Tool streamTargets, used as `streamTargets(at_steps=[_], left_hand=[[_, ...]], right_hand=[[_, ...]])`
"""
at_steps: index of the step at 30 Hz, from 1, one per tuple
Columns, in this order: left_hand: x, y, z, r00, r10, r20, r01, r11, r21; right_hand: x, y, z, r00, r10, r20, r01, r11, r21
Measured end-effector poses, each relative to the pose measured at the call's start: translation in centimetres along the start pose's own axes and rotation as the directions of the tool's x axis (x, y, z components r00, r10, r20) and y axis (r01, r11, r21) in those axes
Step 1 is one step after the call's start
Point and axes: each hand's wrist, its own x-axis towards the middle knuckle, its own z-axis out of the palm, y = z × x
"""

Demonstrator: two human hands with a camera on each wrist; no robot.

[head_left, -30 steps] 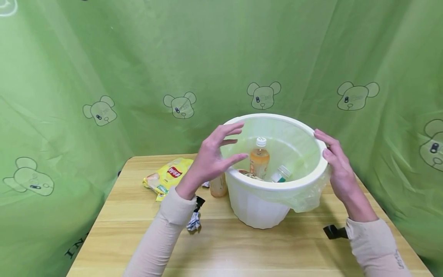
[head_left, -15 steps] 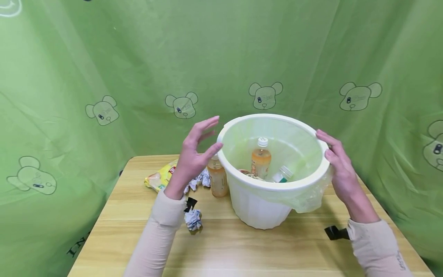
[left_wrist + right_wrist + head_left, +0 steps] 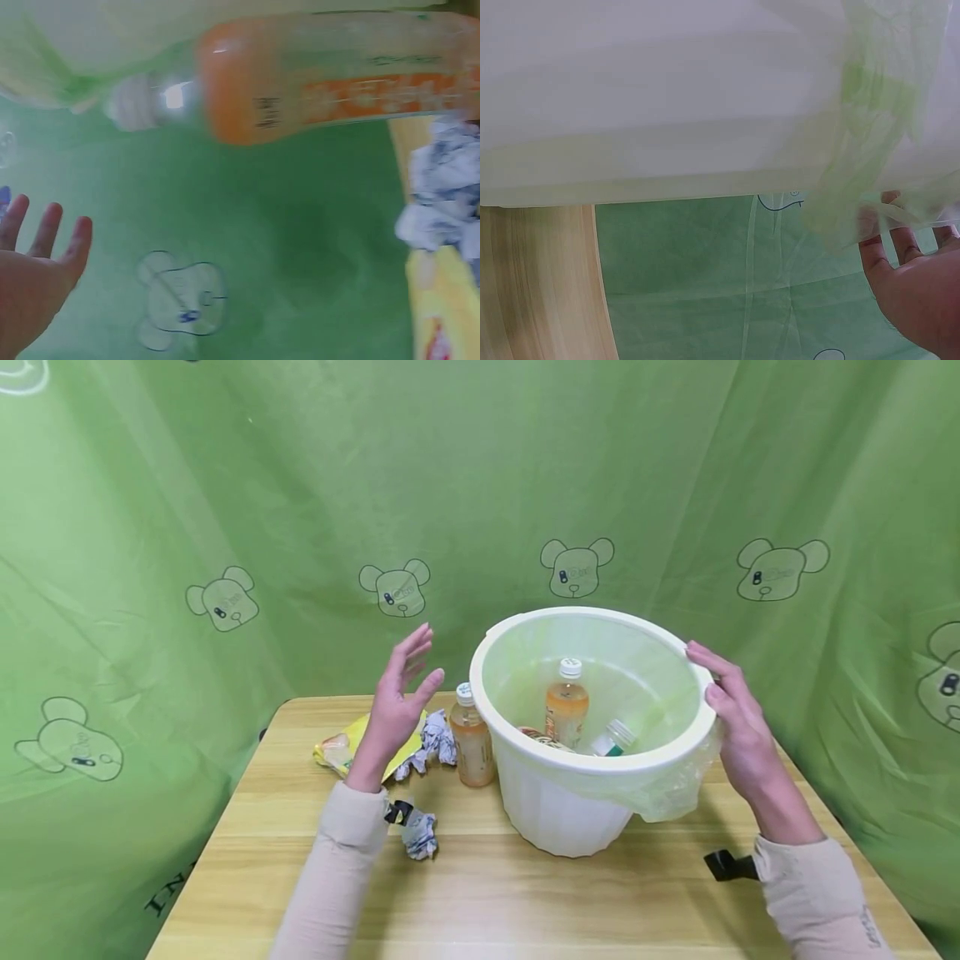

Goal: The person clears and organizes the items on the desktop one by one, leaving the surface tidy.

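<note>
A white trash bin point(image 3: 558, 814) lined with a pale green plastic bag point(image 3: 667, 797) stands on the table. My right hand point(image 3: 742, 727) holds the bin's right rim, thumb at the rim's top. In the right wrist view its fingers point(image 3: 905, 247) show partly behind the hanging bag. My left hand point(image 3: 393, 710) is raised left of the bin, fingers loosely spread, holding nothing. Nearest to it are an orange drink bottle point(image 3: 472, 747) upright against the bin, crumpled paper point(image 3: 438, 739) and a yellow chip bag point(image 3: 405, 756), partly hidden by the wrist.
Inside the bin are another orange drink bottle point(image 3: 567, 706), a small clear container with a green label point(image 3: 613, 739) and a brown patterned item point(image 3: 540, 737). A second crumpled paper ball point(image 3: 420, 837) lies on the wooden table point(image 3: 525, 910). A green curtain point(image 3: 465, 485) hangs behind.
My left hand has drawn away from the bin's left rim toward the left, uncovering the bottle and crumpled paper. My right hand has stayed at the rim.
</note>
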Motion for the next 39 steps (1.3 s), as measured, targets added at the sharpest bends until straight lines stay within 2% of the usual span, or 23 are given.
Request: streamTargets(at_steps=[4, 7, 15, 22, 28, 39], left_hand=[[-0.9, -2.0, 0.5, 0.993, -0.108, 0.045, 0.107, 0.994, 0.026], [-1.5, -3.6, 0.8, 0.983, -0.163, 0.08, 0.16, 0.986, 0.053], [-2.9, -6.6, 1.5, 0.952, -0.258, 0.166, 0.253, 0.966, 0.054], [-3.4, -8.1, 2.3, 0.916, -0.335, 0.221, 0.322, 0.942, 0.094], [-3.8, -8.4, 3.2, 0.907, -0.346, 0.239, 0.328, 0.938, 0.114], [-4.2, -9.0, 3.8, 0.915, -0.31, 0.257, 0.301, 0.951, 0.074]], right_hand=[[0.0, 0.0, 0.0, 1.0, 0.006, -0.002, -0.006, 1.0, -0.004], [-0.1, 0.0, 0.0, 1.0, 0.014, -0.009, -0.014, 1.0, -0.017], [-0.1, 0.0, 0.0, 1.0, 0.022, -0.016, -0.022, 0.999, -0.025], [-0.1, 0.1, 0.0, 1.0, 0.017, -0.015, -0.018, 1.0, -0.014], [-0.2, 0.0, 0.0, 1.0, 0.017, -0.01, -0.017, 1.0, -0.013], [0.0, 0.0, 0.0, 1.0, 0.011, -0.01, -0.011, 1.0, -0.009]])
